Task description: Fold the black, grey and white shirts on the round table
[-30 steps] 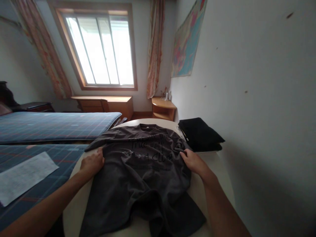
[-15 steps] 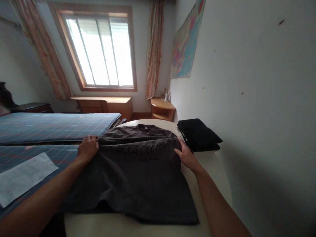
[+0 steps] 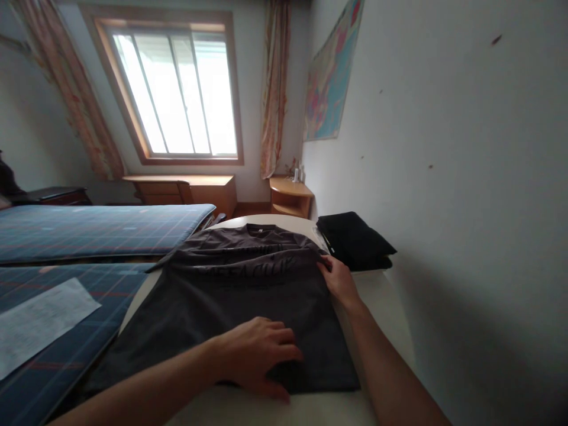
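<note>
Shirt lettering (image 3: pixel 249 269) and paper print (image 3: pixel 44 322) are illegible.

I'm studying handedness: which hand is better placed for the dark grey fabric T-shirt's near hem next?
Left hand, probably: it's at the near hem; the right hand touches the shirt's edge farther away.

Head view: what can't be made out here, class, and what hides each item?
All in the head view:
Gray T-shirt: lettering partly lost in folds.
Left hand: palm hidden by its back.
Paper sheet: writing too small and blurred; left picture edge crops the sheet.
Window: outdoors lost in glare.
</note>
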`<state>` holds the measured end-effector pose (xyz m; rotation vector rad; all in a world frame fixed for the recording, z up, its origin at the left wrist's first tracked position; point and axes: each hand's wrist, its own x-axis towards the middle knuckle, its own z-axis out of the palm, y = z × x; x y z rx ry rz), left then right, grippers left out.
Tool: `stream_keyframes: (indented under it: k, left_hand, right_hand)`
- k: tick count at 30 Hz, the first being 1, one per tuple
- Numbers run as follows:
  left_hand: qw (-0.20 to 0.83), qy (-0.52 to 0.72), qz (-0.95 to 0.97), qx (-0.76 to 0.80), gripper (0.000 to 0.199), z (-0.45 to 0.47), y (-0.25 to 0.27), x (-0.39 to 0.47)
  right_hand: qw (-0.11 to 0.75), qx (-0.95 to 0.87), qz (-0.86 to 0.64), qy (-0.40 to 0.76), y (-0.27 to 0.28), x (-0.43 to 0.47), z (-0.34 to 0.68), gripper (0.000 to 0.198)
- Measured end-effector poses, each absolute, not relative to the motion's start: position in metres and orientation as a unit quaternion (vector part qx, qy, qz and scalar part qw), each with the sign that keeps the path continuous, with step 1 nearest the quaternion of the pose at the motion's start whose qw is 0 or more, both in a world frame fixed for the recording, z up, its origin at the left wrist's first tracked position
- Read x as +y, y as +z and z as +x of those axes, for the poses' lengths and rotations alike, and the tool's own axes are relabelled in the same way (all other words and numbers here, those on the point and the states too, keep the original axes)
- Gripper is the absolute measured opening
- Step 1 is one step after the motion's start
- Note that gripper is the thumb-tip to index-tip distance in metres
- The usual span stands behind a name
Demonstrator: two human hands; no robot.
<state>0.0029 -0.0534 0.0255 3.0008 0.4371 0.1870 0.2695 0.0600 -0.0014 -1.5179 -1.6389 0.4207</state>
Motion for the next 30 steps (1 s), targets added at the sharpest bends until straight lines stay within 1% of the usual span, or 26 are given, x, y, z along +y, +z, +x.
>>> stream_keyframes:
  k: [1, 4, 6, 10, 14, 18, 21, 23, 26, 28, 30]
  left_hand:
    - [0.031, 0.055, 0.989, 0.136, 0.042, 0.01, 0.022, -0.058]
    - [-0.033, 0.043, 0.989, 0.135, 0.017, 0.023, 0.013, -0.062]
    - [-0.039, 0.046, 0.988, 0.145, 0.008, 0.025, 0.011, -0.061]
    - [0.02, 0.066, 0.985, 0.157, 0.01, 0.018, 0.017, -0.06]
    - [0.044, 0.055, 0.989, 0.129, 0.01, 0.015, 0.02, -0.066]
    - [0.015, 0.042, 0.989, 0.144, 0.022, 0.022, 0.017, -0.071]
    - [-0.001, 0.025, 0.986, 0.163, 0.012, 0.028, 0.019, -0.071]
    - [0.043, 0.026, 0.986, 0.159, 0.008, 0.031, 0.021, -0.073]
    - [0.167, 0.006, 0.981, 0.099, 0.011, 0.033, 0.019, -0.079]
    - [0.233, -0.053, 0.969, 0.056, 0.011, 0.035, 0.01, -0.085]
    - [0.274, -0.127, 0.952, 0.051, 0.01, 0.039, -0.001, -0.09]
  right_hand:
    - [0.417, -0.654, -0.61, 0.163, -0.001, 0.059, 0.269, 0.03]
    - [0.412, -0.65, -0.621, 0.152, 0.001, 0.057, 0.268, 0.031]
    - [0.409, -0.651, -0.621, 0.152, 0.002, 0.056, 0.269, 0.031]
    - [0.4, -0.654, -0.627, 0.138, 0.0, 0.059, 0.27, 0.03]
    - [0.383, -0.664, -0.628, 0.135, -0.003, 0.061, 0.27, 0.028]
    - [0.359, -0.677, -0.628, 0.135, -0.004, 0.061, 0.268, 0.031]
    - [0.351, -0.682, -0.628, 0.131, -0.002, 0.058, 0.267, 0.03]
    - [0.346, -0.684, -0.628, 0.134, 0.002, 0.055, 0.266, 0.029]
    - [0.319, -0.698, -0.625, 0.144, 0.01, 0.048, 0.262, 0.037]
    - [0.304, -0.71, -0.618, 0.148, 0.014, 0.044, 0.26, 0.046]
    - [0.296, -0.709, -0.624, 0.145, 0.016, 0.04, 0.256, 0.05]
